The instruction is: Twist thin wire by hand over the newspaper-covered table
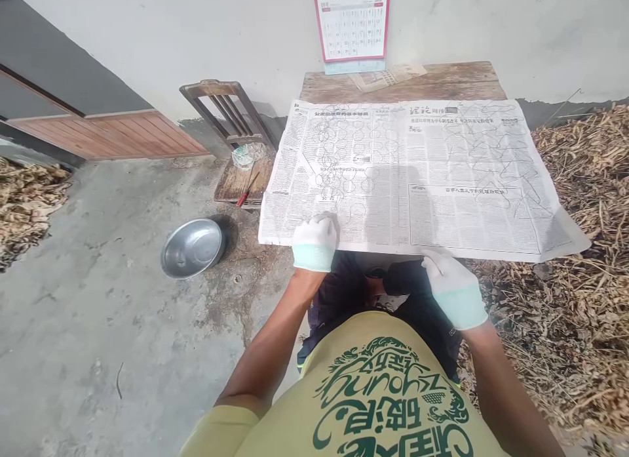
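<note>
An open newspaper (363, 227) covers most of a small wooden table. Thin loops and curved lines lie across its print; whether they are drawn or laid on, I cannot tell. My left hand (315, 242), in a white glove with a pale green cuff, rests on the paper's near left part with its fingers curled in. What those fingers hold, if anything, is hidden. At the table's front edge is my right hand (453, 288), gloved alike, its fingers bent together and touching the newspaper's border. I cannot make out anything between them.
A wooden chair (230, 109) at the left carries a crumpled plastic bag (249, 155) and a red-handled screwdriver (247, 189). A metal basin (192, 248) sits on the concrete floor. Dry stalks (565, 326) pile up at right. A calendar (352, 25) leans against the wall behind the wooden table (457, 80).
</note>
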Demonstrator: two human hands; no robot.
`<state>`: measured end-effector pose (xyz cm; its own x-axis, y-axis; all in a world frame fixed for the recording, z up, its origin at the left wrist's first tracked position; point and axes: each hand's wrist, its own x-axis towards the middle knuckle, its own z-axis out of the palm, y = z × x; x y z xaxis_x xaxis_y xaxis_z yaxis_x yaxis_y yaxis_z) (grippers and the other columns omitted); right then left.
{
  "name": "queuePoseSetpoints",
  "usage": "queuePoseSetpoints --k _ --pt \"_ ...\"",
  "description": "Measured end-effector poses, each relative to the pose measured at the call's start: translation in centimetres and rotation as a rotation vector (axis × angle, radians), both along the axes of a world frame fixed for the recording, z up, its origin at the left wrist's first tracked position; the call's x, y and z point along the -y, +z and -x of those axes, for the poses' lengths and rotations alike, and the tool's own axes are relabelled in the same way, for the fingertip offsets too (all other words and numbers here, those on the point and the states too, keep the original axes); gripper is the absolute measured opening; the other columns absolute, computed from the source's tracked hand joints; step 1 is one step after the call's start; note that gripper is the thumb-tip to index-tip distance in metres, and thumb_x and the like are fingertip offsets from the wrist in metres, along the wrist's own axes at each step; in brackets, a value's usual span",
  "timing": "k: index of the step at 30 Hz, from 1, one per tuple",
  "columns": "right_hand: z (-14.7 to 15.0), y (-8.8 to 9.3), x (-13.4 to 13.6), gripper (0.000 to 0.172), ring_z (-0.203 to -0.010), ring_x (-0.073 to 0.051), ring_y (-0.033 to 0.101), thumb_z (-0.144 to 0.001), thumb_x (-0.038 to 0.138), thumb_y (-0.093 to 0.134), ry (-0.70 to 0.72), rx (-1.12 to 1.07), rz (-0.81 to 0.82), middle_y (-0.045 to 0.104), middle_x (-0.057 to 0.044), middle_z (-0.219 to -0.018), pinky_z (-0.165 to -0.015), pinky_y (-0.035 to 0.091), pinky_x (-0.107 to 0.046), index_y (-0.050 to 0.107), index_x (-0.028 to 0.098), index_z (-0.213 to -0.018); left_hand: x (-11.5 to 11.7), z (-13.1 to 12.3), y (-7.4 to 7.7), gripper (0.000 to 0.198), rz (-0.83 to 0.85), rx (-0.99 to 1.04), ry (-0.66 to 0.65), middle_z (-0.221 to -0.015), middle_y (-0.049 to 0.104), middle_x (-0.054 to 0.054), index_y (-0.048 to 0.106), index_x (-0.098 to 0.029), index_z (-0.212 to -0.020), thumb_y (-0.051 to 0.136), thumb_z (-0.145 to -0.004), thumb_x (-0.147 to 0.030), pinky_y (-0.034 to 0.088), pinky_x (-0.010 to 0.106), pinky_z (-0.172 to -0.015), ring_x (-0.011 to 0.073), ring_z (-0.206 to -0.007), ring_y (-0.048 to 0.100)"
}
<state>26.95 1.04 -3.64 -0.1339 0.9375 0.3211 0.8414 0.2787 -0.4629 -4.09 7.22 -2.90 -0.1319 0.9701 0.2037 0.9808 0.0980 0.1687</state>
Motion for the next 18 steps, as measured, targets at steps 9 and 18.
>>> queuePoseSetpoints --k 9,18 --pt "0.9 1.2 -1.0 0.040 -0.107 -0.030 0.076 -0.109 0.032 0.044 0.087 0.026 0.013 0.082 -0.013 -0.114 -0.097 0.060 -0.043 0.081 0.018 -0.119 0.6 2.1 1.9 0.031 -0.207 0.345 0.308 -0.073 0.072 0.006 0.077 -0.023 -0.077 0.057 -0.099 -0.031 0.048 0.034 -0.075 0.0237 -0.078 0.068" --pt "6.7 7.1 -3.8 0.045 -0.107 -0.028 0.074 -0.098 0.030 0.060 0.090 -0.313 0.147 0.077 -0.010 -0.124 -0.100 0.059 -0.048 0.067 0.021 -0.141 3.4 -0.1 4.4 0.022 -0.155 0.529 0.010 -0.101 0.084 0.002 0.084 -0.027 -0.090 0.063 -0.095 -0.027 0.057 0.035 -0.098 0.0241 -0.103 0.077"
